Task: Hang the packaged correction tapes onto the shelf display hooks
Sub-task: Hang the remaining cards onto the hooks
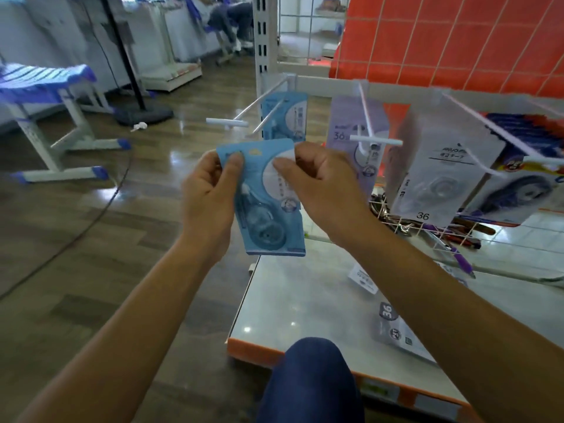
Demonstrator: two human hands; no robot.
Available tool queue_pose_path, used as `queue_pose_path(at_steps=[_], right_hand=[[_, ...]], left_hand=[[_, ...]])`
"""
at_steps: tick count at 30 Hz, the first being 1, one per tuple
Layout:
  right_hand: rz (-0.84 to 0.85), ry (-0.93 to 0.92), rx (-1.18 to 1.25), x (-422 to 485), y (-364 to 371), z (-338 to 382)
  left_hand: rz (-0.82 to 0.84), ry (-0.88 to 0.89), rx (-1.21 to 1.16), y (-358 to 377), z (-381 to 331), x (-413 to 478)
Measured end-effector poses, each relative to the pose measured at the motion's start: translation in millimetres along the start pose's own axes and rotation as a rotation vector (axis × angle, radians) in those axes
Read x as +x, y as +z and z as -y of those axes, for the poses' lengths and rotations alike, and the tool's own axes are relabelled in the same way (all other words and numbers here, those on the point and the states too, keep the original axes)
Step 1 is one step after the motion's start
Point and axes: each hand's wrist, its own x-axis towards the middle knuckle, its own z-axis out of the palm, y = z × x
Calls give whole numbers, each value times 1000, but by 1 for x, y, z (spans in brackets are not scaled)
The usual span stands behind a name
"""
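A blue packaged correction tape [268, 209] is held upright in front of me by both hands. My left hand [210, 193] pinches its top left corner, and my right hand [320, 178] pinches its top right edge. Just behind it a white display hook [244, 117] juts out from the grid, with another blue pack [287, 117] hanging far back on it. On the hook to the right [375, 141] hangs a lilac pack [351, 138]. Further right a grey pack [439, 175] hangs from a third hook.
A white shelf [305, 300] with an orange front edge lies below, with loose packs [399, 334] on it. A wire basket [427, 227] of pens sits under the hooks. A blue-and-white step stool [58, 117] and a fan base [143, 112] stand on the wooden floor at left.
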Motion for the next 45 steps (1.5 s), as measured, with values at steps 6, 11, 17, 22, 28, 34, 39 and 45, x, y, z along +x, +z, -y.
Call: queue_pose_path(at_steps=[6, 11, 17, 22, 28, 34, 39, 45], right_hand=[[-30, -10, 1, 8, 10, 10], [-60, 20, 14, 15, 14, 7], [-66, 52, 13, 23, 15, -1], [-37, 119, 67, 27, 22, -15], [-187, 83, -171, 59, 26, -25], [-287, 338, -121, 129, 38, -36], [-344, 426, -111, 164, 43, -52], [-330, 463, -161, 174, 47, -76]], left_hand=[[-46, 27, 15, -8, -11, 9], [-23, 20, 23, -6, -11, 21], [-1, 29, 52, -7, -6, 29], [-24, -11, 85, -11, 1, 36], [-17, -50, 176, -1, 22, 83], [72, 16, 246, 13, 52, 156], [39, -45, 381, 26, 71, 203], [-66, 30, 411, 45, 72, 196]])
